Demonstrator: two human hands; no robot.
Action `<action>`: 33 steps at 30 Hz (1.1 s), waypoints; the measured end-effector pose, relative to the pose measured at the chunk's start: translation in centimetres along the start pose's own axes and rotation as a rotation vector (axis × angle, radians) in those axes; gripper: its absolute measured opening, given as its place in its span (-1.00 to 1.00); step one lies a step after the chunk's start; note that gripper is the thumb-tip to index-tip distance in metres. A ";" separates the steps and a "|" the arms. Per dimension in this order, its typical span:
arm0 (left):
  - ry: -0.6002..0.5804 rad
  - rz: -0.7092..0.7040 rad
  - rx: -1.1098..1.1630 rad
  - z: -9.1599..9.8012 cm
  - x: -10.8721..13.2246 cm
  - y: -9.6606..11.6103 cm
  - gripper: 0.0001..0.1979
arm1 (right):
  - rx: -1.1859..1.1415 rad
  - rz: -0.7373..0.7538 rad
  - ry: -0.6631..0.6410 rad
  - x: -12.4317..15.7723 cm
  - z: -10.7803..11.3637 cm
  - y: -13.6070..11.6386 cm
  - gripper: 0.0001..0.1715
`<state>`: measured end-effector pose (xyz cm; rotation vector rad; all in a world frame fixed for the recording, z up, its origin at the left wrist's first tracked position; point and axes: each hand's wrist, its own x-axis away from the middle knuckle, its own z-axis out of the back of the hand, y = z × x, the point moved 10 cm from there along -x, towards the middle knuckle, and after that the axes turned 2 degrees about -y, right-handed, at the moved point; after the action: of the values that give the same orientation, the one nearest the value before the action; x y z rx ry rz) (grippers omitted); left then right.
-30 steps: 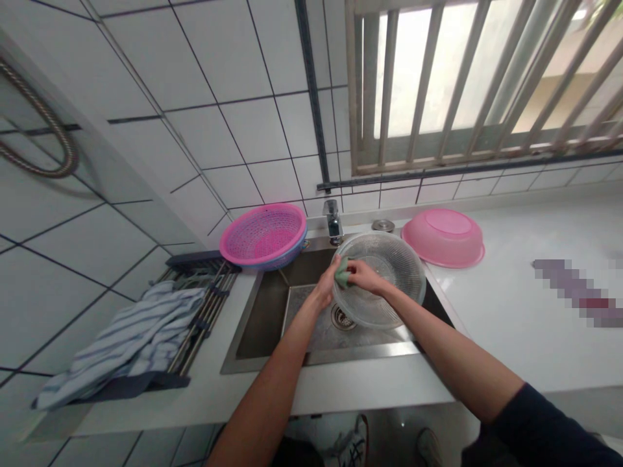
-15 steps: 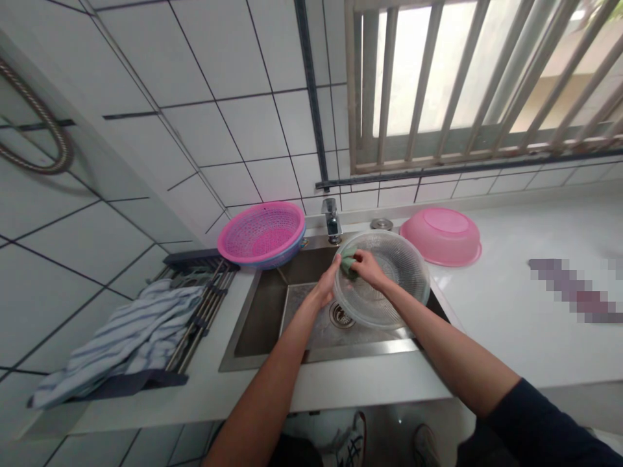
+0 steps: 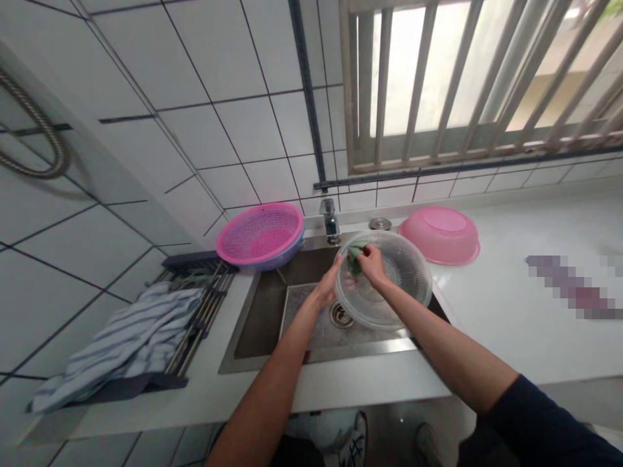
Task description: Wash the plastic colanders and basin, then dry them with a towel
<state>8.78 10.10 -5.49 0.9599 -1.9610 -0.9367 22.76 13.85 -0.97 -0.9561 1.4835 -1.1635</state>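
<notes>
A clear plastic colander [image 3: 409, 279] is tilted over the right side of the steel sink [image 3: 263, 305]. My left hand [image 3: 329, 283] is closed on its left rim, thumb on the inside edge. In my right hand [image 3: 372, 264] a green cloth [image 3: 355, 254] is pinched, pressed against the colander's inner wall near the upper left. Below my left hand the drain [image 3: 341, 315] shows in the sink floor.
A pink basket [image 3: 260, 237] nested in a blue one rests at the sink's back left corner. Behind the sink stands the faucet [image 3: 329, 220]. An upturned pink basin [image 3: 440, 237] lies on the right counter; a striped towel [image 3: 131, 337] covers a rack [image 3: 204, 311] at left.
My right hand has moved slightly right and up along the colander's inside with the green cloth. My left hand stays on the rim.
</notes>
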 end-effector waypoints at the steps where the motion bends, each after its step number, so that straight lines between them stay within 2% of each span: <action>1: 0.001 -0.001 -0.002 0.0 -0.1 0.0 -0.43 | 0.000 0.001 -0.044 0.1 -0.4 -0.1 -0.68; 3: 0.018 -0.020 0.000 0.4 -0.2 0.4 -0.42 | -0.007 -0.014 -0.323 1.2 -3.3 -0.1 -0.73; 5: 0.057 -0.042 0.013 1.1 -0.1 0.9 -0.43 | -0.007 -0.055 -0.669 3.7 -6.6 0.3 -0.80; 6: 0.078 -0.047 0.021 1.5 0.0 1.1 -0.44 | 0.002 -0.077 -0.798 4.9 -7.7 0.5 -0.83; 7: 0.094 -0.050 0.029 1.7 0.0 1.3 -0.46 | 0.016 -0.093 -0.876 5.7 -8.3 0.8 -0.86; 8: 0.098 -0.051 0.035 1.8 0.1 1.3 -0.46 | 0.027 -0.100 -0.890 5.9 -8.4 0.9 -0.88; 10: 0.075 -0.047 0.038 1.5 0.2 1.2 -0.46 | 0.019 -0.091 -0.756 4.7 -7.3 0.7 -0.87; 14: 0.005 0.000 0.009 0.3 0.1 0.1 -0.42 | -0.064 -0.056 -0.229 0.7 -2.0 -0.1 -0.74; 16: -0.013 0.022 -0.006 0.0 -0.1 -0.5 -0.40 | -0.081 -0.044 -0.089 0.1 -0.3 -0.3 -0.71; 17: -0.016 0.023 -0.015 0.0 -0.2 -0.5 -0.40 | -0.083 -0.041 -0.101 0.1 -0.4 -0.3 -0.71; 18: -0.013 0.015 -0.024 0.2 -0.3 -0.5 -0.40 | -0.080 -0.041 -0.170 0.4 -1.1 -0.2 -0.72; 22: 0.053 -0.026 -0.039 1.7 -0.4 0.4 -0.40 | 0.000 -0.069 -0.728 4.2 -6.7 0.7 -0.83; 23: 0.066 -0.026 -0.033 2.1 -0.4 0.5 -0.40 | 0.021 -0.080 -0.830 5.3 -7.6 1.0 -0.85; 24: 0.071 -0.020 -0.027 2.3 -0.3 0.6 -0.40 | 0.037 -0.087 -0.892 6.0 -8.2 1.2 -0.87; 25: 0.067 -0.016 -0.021 2.3 -0.2 0.6 -0.40 | 0.041 -0.089 -0.901 6.1 -8.3 1.3 -0.87; 27: 0.035 -0.018 -0.011 1.8 -0.2 0.5 -0.40 | 0.008 -0.086 -0.763 4.7 -7.4 1.2 -0.84; 31: -0.041 -0.025 -0.020 0.6 -0.4 0.0 -0.42 | -0.086 -0.054 -0.233 0.6 -2.2 0.6 -0.71; 33: -0.070 -0.032 -0.047 0.5 -0.5 0.0 -0.45 | -0.102 -0.038 -0.115 -0.1 -0.7 0.5 -0.70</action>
<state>8.62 10.64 -5.87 0.9455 -1.9781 -1.0429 22.07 14.24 -1.34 -1.1067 1.4483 -1.0498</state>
